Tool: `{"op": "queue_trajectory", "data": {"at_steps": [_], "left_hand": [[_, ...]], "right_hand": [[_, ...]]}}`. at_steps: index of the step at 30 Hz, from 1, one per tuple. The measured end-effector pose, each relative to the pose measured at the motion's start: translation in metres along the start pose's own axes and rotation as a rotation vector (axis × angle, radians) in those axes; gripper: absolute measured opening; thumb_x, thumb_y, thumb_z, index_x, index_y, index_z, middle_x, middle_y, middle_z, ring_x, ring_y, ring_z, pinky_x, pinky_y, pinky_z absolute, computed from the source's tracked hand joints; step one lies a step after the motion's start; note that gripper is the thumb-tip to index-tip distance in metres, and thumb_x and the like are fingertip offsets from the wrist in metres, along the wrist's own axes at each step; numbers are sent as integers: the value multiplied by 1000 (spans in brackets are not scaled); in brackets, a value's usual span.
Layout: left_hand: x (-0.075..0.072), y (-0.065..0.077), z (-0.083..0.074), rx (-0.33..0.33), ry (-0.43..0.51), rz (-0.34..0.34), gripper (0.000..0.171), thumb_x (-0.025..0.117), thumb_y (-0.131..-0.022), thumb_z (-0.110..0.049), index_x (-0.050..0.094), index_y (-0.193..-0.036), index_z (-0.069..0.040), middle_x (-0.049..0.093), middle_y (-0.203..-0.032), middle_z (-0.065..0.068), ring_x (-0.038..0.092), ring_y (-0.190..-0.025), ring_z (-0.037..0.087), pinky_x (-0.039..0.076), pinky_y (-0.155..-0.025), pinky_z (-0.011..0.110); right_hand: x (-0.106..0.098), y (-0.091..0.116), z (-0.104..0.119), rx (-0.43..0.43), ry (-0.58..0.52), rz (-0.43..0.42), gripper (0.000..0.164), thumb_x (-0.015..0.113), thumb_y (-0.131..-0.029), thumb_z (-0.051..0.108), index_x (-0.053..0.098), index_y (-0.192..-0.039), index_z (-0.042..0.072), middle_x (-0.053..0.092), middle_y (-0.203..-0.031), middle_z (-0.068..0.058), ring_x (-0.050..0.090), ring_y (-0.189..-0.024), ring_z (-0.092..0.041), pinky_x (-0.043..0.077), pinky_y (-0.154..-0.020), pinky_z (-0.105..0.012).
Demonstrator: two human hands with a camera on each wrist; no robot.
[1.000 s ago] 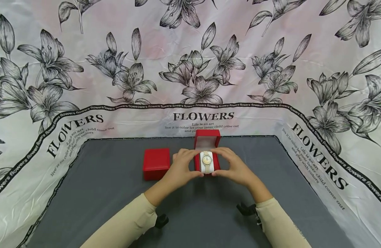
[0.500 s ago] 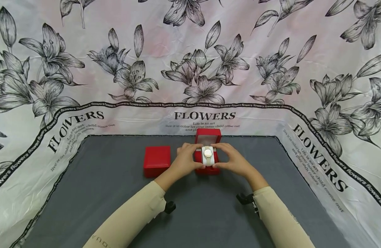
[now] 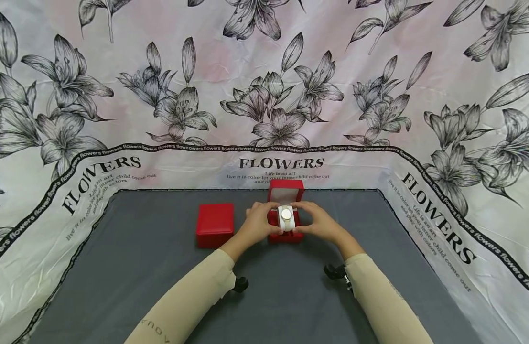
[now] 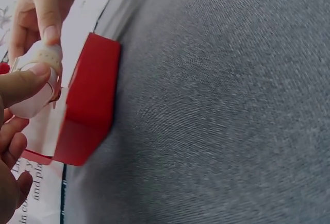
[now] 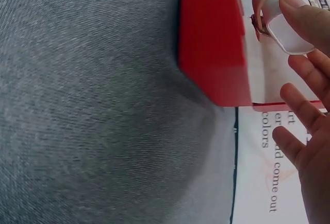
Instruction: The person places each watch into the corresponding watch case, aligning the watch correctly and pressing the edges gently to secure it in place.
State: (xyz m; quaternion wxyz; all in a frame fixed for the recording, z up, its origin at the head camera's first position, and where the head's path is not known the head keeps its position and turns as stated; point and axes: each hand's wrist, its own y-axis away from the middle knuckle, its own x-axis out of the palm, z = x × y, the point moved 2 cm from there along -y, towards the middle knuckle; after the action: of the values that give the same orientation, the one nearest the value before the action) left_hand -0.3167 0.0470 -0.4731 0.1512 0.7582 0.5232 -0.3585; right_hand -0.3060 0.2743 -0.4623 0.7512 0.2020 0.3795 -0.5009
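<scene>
Both hands pinch a white watch cushion [image 5: 296,33] from its two sides, left hand [image 3: 255,223] and right hand [image 3: 323,223]. Around the cushion is strapped a wristwatch [image 3: 286,213] with a pale dial and a cream strap. They hold it just above the base of an open red box [image 3: 286,238], whose lid stands up at the back with a pale lining. In the left wrist view the left thumb [image 4: 26,85] presses on the cushion's end. The right thumb [image 5: 307,18] does the same in the right wrist view, with the other right fingers spread below.
A closed red box [image 3: 214,225] stands left of the open one, close to the left hand. Grey cloth [image 3: 281,296] covers the table. Behind rises a white cloth [image 3: 182,167] with printed flowers and lettering. Black wrist mounts [image 3: 334,272] sit under the sleeves.
The watch on its cushion has come up out of the open red box, held between both hands. Over the last half second it has hardly moved; the view has shifted slightly.
</scene>
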Motion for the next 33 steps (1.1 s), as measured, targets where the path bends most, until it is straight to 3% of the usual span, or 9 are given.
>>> {"op": "queue_trajectory", "data": {"at_steps": [13, 27, 33], "left_hand": [[15, -6, 5, -40, -17, 38, 79, 93, -76, -32, 58, -144, -13, 64, -135, 6, 46, -127, 25, 32, -97, 46], [12, -5, 6, -15, -28, 100, 71, 88, -82, -31, 59, -144, -13, 64, -135, 7, 46, -124, 24, 30, -99, 49], [12, -8, 12, -7, -55, 95, 70, 88, -81, -34, 60, -142, -14, 66, -131, 5, 48, -123, 23, 30, -99, 49]], "right_hand": [[8, 0, -18, 16, 21, 9, 77, 88, -82, 30, 52, -150, 22, 52, -148, -10, 45, -138, -33, 39, -110, -62], [15, 0, -23, 76, 22, 26, 77, 87, -82, 36, 52, -150, 22, 51, -150, -10, 44, -140, -32, 39, -111, -61], [15, -1, -19, 77, -2, 50, 77, 85, -84, 34, 50, -151, 20, 51, -150, -11, 42, -139, -33, 37, -112, -62]]}}
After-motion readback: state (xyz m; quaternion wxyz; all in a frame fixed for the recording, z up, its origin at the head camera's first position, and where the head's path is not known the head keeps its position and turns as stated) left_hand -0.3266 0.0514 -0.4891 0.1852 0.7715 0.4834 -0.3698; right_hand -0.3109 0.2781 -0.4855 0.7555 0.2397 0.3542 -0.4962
